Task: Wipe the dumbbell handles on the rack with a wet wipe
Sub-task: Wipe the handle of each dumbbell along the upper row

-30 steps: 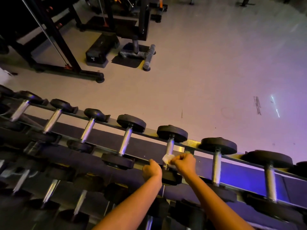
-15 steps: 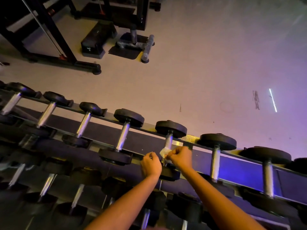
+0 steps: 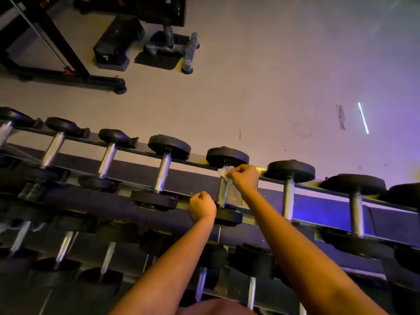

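Wet wipe [image 3: 225, 172] - white, no pattern. Dumbbell handles [image 3: 162, 172] on the rack [image 3: 329, 208] - shiny silver; their round ends [image 3: 169, 146] are black. Rack is dark grey w/ a blue-purple glow on its right part. Floor [image 3: 250, 76] behind the rack: pale grey-pink, purple twd the right, w/ one bright white line [image 3: 363, 118]. Machine frame [image 3: 104, 81] past the rack's left end: black w/ a red bit [image 3: 67, 70].

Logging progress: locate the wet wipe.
Head view, centre: right hand grips the wet wipe at the top of a dumbbell handle, just under its far weight.

crumpled white wet wipe [image 3: 225, 172] atop chrome dumbbell handle [image 3: 222, 193]
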